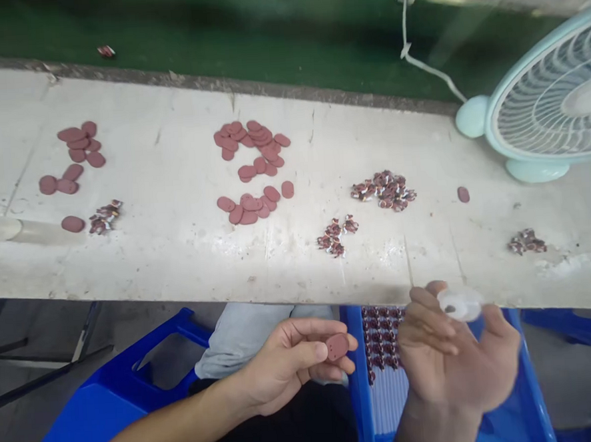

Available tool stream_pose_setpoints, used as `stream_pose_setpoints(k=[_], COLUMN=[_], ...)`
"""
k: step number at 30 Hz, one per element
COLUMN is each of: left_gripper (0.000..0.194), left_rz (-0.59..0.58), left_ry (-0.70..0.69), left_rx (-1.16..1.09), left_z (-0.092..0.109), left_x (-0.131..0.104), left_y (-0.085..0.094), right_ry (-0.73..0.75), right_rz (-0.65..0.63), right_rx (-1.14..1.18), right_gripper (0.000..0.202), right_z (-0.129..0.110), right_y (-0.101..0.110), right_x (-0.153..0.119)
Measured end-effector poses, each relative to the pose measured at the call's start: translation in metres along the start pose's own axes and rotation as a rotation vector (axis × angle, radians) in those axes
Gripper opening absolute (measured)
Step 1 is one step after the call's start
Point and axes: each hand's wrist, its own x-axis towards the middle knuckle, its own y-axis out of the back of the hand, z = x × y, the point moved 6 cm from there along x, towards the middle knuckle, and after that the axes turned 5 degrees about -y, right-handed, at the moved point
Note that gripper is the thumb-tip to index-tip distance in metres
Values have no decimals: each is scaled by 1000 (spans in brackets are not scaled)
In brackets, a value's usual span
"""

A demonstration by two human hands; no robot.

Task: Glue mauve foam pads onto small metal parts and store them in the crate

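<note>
My left hand [303, 354] pinches a reddish-brown oval disc [337, 346] between thumb and fingers, in front of the table's near edge. To its right, my right hand [448, 352] is turned palm up over a blue tray [534, 393], with a translucent white bottle or tube [461, 303] held between thumb and fingertips. Part of that object is blurred. Rows of small dark red-and-white pieces [382, 336] stand in the tray, partly hidden by my right hand. Similar loose pieces [386, 190] lie heaped on the table, with more oval discs [248, 207] in the middle.
The white table [177, 255] spans the view. More discs [78, 144] and a small heap of pieces [105, 217] lie at left. A pale blue fan [537, 166] stands at back right, its white cord behind. A blue stool [110, 392] is at lower left.
</note>
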Motion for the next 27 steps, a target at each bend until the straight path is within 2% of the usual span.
stream_pose_setpoints(k=[2, 4, 5, 6, 8, 10, 12, 14, 16, 17, 19, 23, 27], left_gripper=[29, 26, 24, 22, 19, 20, 22, 24, 25, 25, 25, 26, 25], left_rz=[11, 39, 56, 76, 126, 174, 208, 217, 212, 209, 206, 215, 237], left_ry=[-48, -104, -131, -154, -189, -220, -252, -276, -280, -276, -264, -239, -234], left_rx=[7, 6, 3, -1, -11, -24, -34, -39, -38, -36, -33, -37, -50], left_z=[9, 19, 24, 29, 38, 46, 51, 55, 56, 56, 55, 53, 53], left_x=[0, -1, -2, -4, -8, -12, -16, -19, -20, -20, -21, -23, -23], left_y=[0, 2, 4, 6, 13, 21, 28, 31, 31, 31, 29, 27, 29], right_ry=[-308, -567, -627, -624, -442, -141, 191, 469, 677, 730, 754, 648, 551], right_rz=[-199, -329, -359, -377, -395, -333, -162, 2, 50, 34, -34, -140, -62], right_rx=[324, 447, 453, 438, 345, 67, -461, -1178, -1740, -1908, -2047, -2183, -2263], right_gripper=[25, 20, 22, 22, 18, 32, 34, 24, 23, 26, 31, 30, 22], right_z=[-12, -20, -22, -23, -22, -17, -11, -4, 7, 12, 18, 20, 6], right_y=[-2, -6, -8, -10, -16, -23, -33, -53, -76, -84, -94, -99, -94], right_x=[30, 48, 52, 53, 48, 36, 27, 28, 43, 54, 74, 92, 87])
